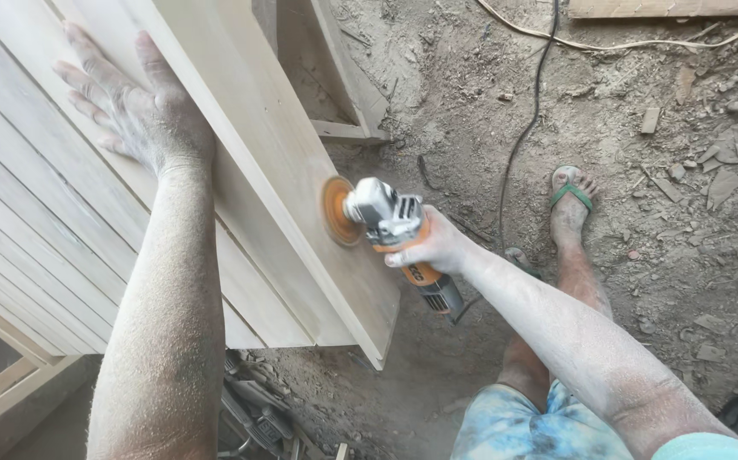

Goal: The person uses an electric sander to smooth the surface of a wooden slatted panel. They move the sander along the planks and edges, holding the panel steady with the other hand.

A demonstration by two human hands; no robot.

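One orange-bodied grinder point(394, 234) against pale door point(241, 128)

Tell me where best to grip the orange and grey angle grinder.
Probably on the orange and grey angle grinder's orange barrel, from the cord end, as the right hand does. Its orange sanding disc sits at the other end, against the pale wooden door panel's edge.
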